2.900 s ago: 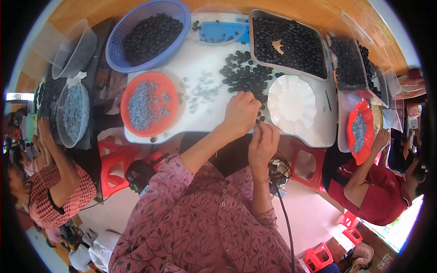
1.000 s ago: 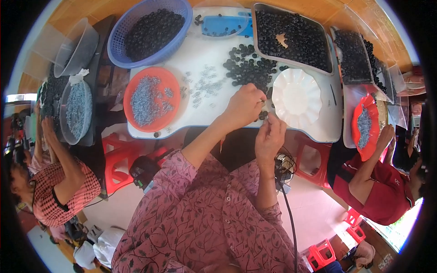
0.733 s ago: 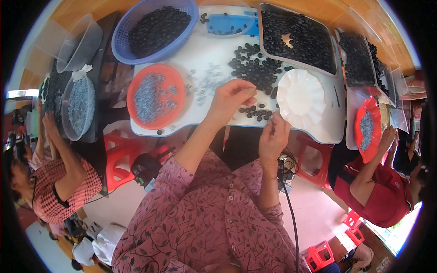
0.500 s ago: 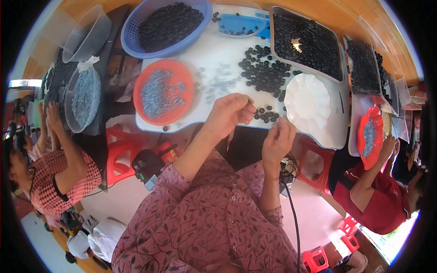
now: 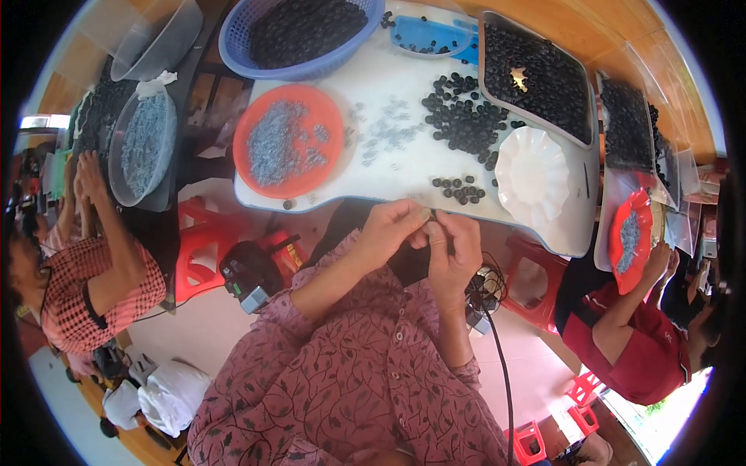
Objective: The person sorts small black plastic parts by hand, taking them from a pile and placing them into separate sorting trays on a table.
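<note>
Small dark round bead point(image 5: 433, 217), pinched between both sets of fingers, sits just below the near edge of the white tabletop point(image 5: 404, 167). I see my left hand point(image 5: 392, 227) and my right hand point(image 5: 457, 247) meeting there, fingertips closed together on the bead; it is too small for me to tell more about it. Just above the hands, a little cluster of the same dark beads point(image 5: 460, 189) lies on the tabletop, with a larger scatter point(image 5: 465, 120) farther up. A white scalloped plastic plate point(image 5: 532, 175) rests to the right of the cluster. To the left stands a round orange plastic dish point(image 5: 288, 140) holding grey bits. A blue plastic basket point(image 5: 299, 33) and a grey rectangular tray point(image 5: 536, 74), both full of dark beads, sit at the far side.
</note>
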The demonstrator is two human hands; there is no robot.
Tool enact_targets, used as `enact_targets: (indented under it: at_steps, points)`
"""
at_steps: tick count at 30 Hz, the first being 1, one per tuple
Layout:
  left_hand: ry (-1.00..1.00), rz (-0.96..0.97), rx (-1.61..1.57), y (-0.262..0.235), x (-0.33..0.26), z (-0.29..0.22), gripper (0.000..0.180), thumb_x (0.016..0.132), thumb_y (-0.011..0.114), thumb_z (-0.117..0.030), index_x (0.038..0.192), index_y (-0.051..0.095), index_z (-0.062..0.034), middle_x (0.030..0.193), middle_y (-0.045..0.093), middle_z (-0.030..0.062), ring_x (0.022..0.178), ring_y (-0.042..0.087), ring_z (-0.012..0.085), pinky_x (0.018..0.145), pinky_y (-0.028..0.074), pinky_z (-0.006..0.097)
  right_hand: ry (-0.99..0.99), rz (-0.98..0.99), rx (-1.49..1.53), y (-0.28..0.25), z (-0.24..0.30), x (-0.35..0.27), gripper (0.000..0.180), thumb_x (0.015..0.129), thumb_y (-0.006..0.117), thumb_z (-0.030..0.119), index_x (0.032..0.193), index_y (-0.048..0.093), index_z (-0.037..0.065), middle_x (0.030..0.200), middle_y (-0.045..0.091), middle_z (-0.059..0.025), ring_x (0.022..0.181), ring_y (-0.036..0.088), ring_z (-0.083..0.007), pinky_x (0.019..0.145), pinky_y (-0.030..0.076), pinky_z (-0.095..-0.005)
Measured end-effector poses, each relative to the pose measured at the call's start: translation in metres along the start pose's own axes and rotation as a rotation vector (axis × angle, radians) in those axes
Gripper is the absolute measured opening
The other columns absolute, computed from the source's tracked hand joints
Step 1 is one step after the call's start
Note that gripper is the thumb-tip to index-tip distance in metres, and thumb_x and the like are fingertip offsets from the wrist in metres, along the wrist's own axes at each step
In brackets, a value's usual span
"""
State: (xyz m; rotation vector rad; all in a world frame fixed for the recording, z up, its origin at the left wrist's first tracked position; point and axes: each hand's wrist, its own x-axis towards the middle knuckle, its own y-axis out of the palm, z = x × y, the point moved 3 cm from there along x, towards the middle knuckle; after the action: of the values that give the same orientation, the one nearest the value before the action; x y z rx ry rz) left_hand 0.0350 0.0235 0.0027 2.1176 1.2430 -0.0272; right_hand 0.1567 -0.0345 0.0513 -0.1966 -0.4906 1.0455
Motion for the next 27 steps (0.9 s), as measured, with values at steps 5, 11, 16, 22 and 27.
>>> enact_targets:
  at_steps: [5, 11, 16, 22, 27]
  points:
    - [-0.022, -0.052, 0.065, -0.01, -0.015, 0.013, 0.024, 0.101, 0.055, -0.021, 0.095, 0.065, -0.0004, 0.077, 0.063, 0.0009, 0.064, 0.058, 0.0066, 0.06, 0.048, 0.021, 0.03, 0.104, -0.012, 0.008, -0.005, -0.015, 0.021, 0.085, 0.071, 0.001, 0.105, 0.068, 0.005, 0.094, 0.06, -0.0106, 0.079, 0.061, -0.0184, 0.066, 0.051, -0.0274]
    - [-0.01, -0.059, 0.044, -0.012, -0.017, 0.02, 0.024, 0.1, 0.056, -0.022, 0.091, 0.065, -0.0014, 0.075, 0.061, -0.0003, 0.061, 0.057, 0.0059, 0.055, 0.046, 0.02, 0.003, 0.136, -0.037, 0.009, -0.005, -0.015, 0.014, 0.086, 0.07, 0.003, 0.099, 0.064, 0.003, 0.093, 0.059, -0.0116, 0.077, 0.061, -0.0206, 0.064, 0.05, -0.0291]
    - [0.005, -0.089, 0.368, -0.004, -0.012, -0.003, 0.022, 0.098, 0.06, -0.022, 0.091, 0.065, -0.0012, 0.073, 0.06, 0.0005, 0.059, 0.056, 0.006, 0.053, 0.045, 0.021, -0.006, 0.13, -0.049, 0.005, -0.005, -0.009, 0.012, 0.087, 0.068, 0.002, 0.097, 0.062, 0.001, 0.093, 0.059, -0.012, 0.077, 0.06, -0.0213, 0.065, 0.05, -0.0294]
    - [0.635, -0.24, 1.029, 0.01, 0.019, -0.032, 0.01, 0.084, 0.067, -0.011, 0.089, 0.065, -0.0034, 0.081, 0.059, 0.0095, 0.072, 0.061, 0.0276, 0.061, 0.049, 0.036, -0.003, 0.061, -0.093, -0.001, -0.013, -0.008, 0.011, 0.087, 0.067, 0.001, 0.097, 0.062, 0.001, 0.093, 0.059, -0.0122, 0.078, 0.06, -0.0213, 0.067, 0.05, -0.0293]
    - [0.707, -0.181, 1.305, 0.019, 0.046, -0.041, 0.019, 0.077, 0.073, -0.01, 0.094, 0.067, -0.0052, 0.087, 0.058, 0.0093, 0.08, 0.061, 0.0298, 0.066, 0.049, 0.039, 0.043, 0.059, -0.074, -0.003, -0.014, -0.009, 0.011, 0.087, 0.068, 0.001, 0.097, 0.062, 0.001, 0.093, 0.059, -0.0125, 0.079, 0.06, -0.0205, 0.068, 0.05, -0.0287]
